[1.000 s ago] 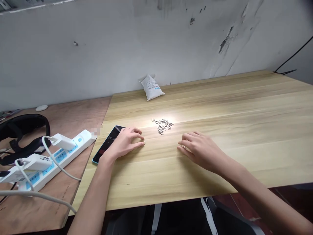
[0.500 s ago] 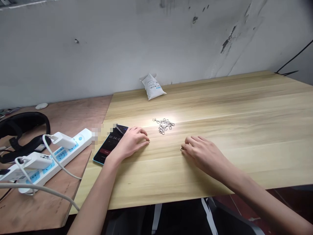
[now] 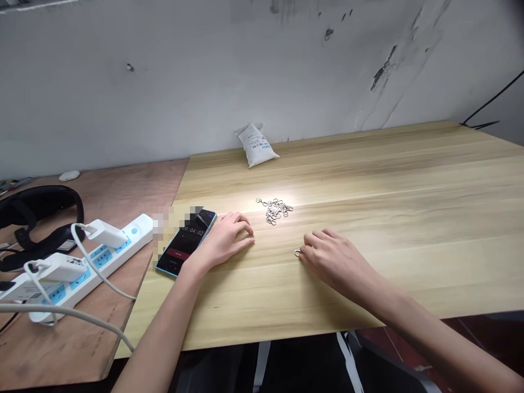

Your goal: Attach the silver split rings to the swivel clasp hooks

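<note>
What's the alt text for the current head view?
A person's right hand pinches a small metal clasp at a wood-grain table, while the left hand pinches a tiny metal piece. Beyond and between them lies a pile of metal clasps; a phone showing 00:04:02 lies beside the left hand, a white packet near the wall.

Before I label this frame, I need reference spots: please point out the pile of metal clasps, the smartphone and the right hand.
Pile of metal clasps [image 3: 276,209]: head view, on the middle of the heap.
Smartphone [image 3: 185,243]: head view, on its dark screen.
Right hand [image 3: 332,259]: head view, on the back of the hand.
</note>
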`<state>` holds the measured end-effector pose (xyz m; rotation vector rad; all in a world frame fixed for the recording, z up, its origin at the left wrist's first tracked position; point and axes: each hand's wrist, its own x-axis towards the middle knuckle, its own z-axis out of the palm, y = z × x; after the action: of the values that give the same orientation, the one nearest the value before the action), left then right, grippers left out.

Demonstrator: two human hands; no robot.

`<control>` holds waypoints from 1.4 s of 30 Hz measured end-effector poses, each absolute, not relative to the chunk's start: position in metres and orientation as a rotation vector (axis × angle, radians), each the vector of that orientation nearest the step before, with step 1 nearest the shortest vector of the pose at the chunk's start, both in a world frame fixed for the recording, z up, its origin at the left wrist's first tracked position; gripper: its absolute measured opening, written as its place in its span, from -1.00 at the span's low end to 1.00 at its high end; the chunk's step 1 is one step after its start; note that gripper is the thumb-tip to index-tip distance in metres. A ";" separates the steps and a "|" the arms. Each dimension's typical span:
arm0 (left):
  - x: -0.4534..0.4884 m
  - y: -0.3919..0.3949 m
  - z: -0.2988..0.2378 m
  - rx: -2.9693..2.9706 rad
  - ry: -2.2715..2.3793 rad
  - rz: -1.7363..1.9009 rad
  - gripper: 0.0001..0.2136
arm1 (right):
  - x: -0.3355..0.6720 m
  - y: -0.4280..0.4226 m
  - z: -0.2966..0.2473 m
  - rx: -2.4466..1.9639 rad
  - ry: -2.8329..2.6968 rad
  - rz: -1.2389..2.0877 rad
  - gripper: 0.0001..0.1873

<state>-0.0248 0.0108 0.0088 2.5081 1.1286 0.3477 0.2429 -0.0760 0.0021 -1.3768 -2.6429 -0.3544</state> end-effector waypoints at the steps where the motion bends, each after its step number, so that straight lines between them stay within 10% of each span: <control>1: -0.024 0.011 0.008 2.499 1.129 0.349 -0.90 | 0.240 -0.074 0.004 -1.369 -2.654 -0.379 -0.70; 8: -0.023 0.012 0.003 2.370 1.092 0.419 -0.90 | 0.223 -0.058 0.006 -1.348 -2.678 -0.356 -0.71; 28: -0.018 0.012 0.002 2.061 1.293 0.351 -0.87 | 0.234 -0.013 0.006 -1.250 -1.751 1.248 -0.97; 35: -0.007 0.004 0.002 2.269 1.179 0.478 -0.88 | 0.225 -0.002 0.000 -1.168 -1.712 1.176 -0.75; 42: -0.001 0.003 -0.009 2.540 1.149 0.593 -0.89 | 0.230 -0.003 -0.025 -1.089 -2.167 0.372 -0.87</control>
<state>-0.0009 0.0028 -0.0087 2.5402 1.1487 0.5933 0.2304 -0.0035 -0.0247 -1.0890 -2.1672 0.3718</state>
